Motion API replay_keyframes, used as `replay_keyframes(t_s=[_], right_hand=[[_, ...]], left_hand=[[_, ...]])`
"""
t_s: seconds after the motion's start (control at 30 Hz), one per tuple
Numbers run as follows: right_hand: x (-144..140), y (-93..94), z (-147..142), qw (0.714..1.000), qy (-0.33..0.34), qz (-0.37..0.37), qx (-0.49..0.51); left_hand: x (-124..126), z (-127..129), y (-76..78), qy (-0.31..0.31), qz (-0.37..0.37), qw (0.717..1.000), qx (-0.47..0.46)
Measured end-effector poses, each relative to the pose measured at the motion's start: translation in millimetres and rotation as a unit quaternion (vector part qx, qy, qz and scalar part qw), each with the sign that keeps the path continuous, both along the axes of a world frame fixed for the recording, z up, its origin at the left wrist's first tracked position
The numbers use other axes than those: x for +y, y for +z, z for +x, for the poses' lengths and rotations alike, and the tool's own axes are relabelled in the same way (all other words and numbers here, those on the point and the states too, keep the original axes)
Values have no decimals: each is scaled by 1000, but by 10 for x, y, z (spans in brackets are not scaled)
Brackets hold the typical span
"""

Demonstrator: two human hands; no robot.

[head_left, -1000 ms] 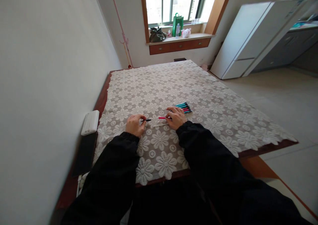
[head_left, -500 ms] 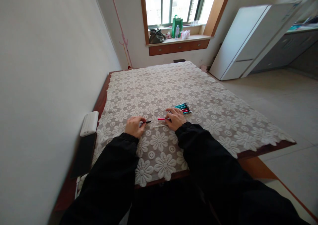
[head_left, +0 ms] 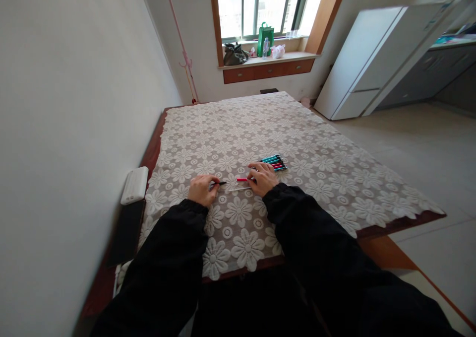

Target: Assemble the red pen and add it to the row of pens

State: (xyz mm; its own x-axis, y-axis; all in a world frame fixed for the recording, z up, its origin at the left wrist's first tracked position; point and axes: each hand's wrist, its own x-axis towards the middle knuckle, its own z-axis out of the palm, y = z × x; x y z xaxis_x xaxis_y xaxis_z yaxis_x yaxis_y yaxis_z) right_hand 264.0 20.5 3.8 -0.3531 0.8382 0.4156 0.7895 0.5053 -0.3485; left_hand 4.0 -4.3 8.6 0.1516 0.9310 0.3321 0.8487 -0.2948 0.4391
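My left hand [head_left: 202, 189] is closed in a pinch on a short black pen part [head_left: 220, 183], its tip pointing right. Across a small gap, my right hand [head_left: 263, 179] has its fingers closed round a pink-red pen barrel [head_left: 242, 179], whose end sticks out to the left. A thin white pen refill [head_left: 239, 188] lies on the lace tablecloth [head_left: 247, 247] just below the barrel, its right end by my right hand. Beyond that hand lies a row of several teal and red pens [head_left: 274, 161], partly covered by its fingers.
A white power bank [head_left: 134, 185] and a dark flat device [head_left: 126, 233] lie along the table's left edge by the wall. Further off are a windowsill with bags, a pink coat stand [head_left: 179, 34] and a white fridge [head_left: 366, 54].
Both hands keep their places and their hold on the pen parts. Only a very slight shift of the camera view shows.
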Motion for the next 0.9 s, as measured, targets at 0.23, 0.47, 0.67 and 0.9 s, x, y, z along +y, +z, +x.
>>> replay_keyframes(t_s=[0.23,0.47,0.67,0.9], right_hand=[[-15,7,-6,1000,12,8,5],[0,-16,4,1000,3,5,7],[-17,3,-8,1000,8,5,7],[-13,-8,-6,1000,1,8,8]], left_hand=[[2,-3,9,-12,-9,1000,8],[1,-3,3,-8,1,1000,12],[-1,5,8,-17,-5,1000,16],[6,-2,-3,-17,-19,1000,12]])
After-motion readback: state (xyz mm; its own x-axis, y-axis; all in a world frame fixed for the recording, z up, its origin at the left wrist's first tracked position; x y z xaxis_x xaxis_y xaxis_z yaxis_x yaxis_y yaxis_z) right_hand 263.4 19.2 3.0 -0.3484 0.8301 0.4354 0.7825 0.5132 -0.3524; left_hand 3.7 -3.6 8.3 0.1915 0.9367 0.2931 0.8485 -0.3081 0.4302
